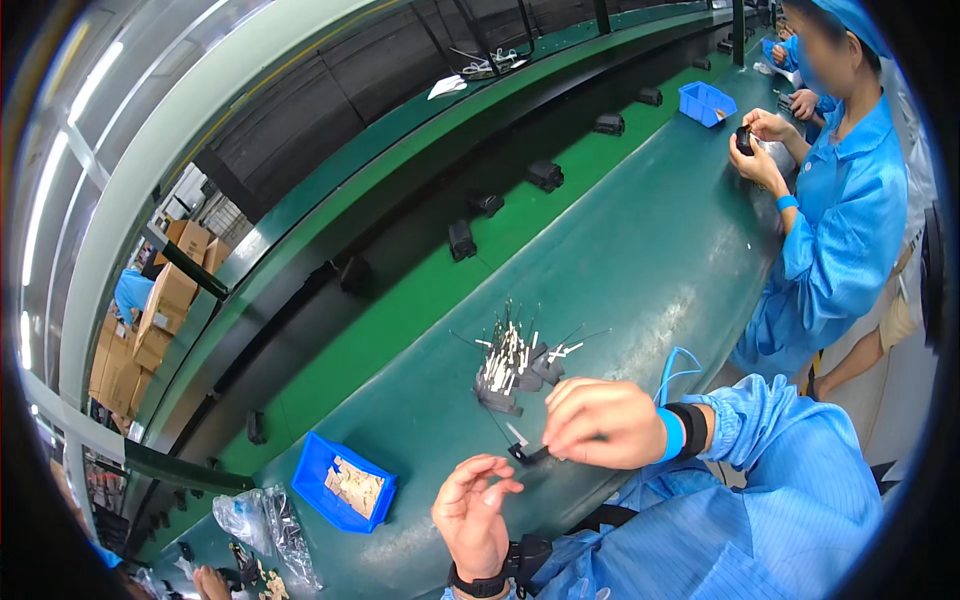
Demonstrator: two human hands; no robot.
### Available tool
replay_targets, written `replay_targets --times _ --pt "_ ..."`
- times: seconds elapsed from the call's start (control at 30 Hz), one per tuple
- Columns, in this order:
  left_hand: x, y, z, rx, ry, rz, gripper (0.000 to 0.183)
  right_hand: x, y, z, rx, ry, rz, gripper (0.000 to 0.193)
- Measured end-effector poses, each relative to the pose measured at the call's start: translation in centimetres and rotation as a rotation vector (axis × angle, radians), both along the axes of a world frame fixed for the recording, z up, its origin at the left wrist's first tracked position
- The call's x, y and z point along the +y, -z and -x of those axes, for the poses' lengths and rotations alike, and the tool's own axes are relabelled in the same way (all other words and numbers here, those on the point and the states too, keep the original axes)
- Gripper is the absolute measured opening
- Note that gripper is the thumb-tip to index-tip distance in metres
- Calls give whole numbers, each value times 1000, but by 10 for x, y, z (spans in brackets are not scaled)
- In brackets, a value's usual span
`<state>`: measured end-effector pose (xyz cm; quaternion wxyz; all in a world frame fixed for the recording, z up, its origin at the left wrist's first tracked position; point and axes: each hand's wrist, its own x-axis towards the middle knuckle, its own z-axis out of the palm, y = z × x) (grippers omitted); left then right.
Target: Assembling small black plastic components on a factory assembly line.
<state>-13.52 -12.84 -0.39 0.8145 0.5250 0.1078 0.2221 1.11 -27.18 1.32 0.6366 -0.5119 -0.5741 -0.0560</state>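
Note:
My right hand [605,425] is closed, its fingertips pinched at one end of a small black part [528,455] with a thin wire and a white strip on it. Just left of that part, my left hand [475,515] is raised with curled fingers apart and nothing visible in it. Beyond both hands lies a pile of small black parts with thin black wires and white strips [508,365]. A blue bin [312,482] holding beige pieces [353,487] stands on the green bench [430,400] to the left.
Clear plastic bags [265,525] lie left of the bin. Black units [461,241] sit spaced along a green conveyor belt [390,320]. At right, a co-worker in blue [835,220] handles a black piece near another blue bin [707,104]. Cartons [150,330] are stacked far left.

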Motion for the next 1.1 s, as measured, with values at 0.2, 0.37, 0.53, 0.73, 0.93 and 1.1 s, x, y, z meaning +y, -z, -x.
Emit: replay_targets --times 0.2,0.37,0.53,0.73,0.93,1.1 --pt "-10 -9 11 -24 -479 -553 56 8 8 27 1119 -331 164 13" --pt "8 -6 33 121 -41 -424 36 18 7 32 1164 -582 275 15" --pt "0 2 39 85 6 -117 14 22 11 36 1094 -640 371 17" --pt "1 11 44 79 50 -19 12 19 10 33 829 -559 435 15" --pt "-1 3 40 168 -37 -216 13 17 7 35 570 -420 492 14" --pt "-16 -11 31 217 -608 -1140 22 23 12 38 215 -112 327 10"
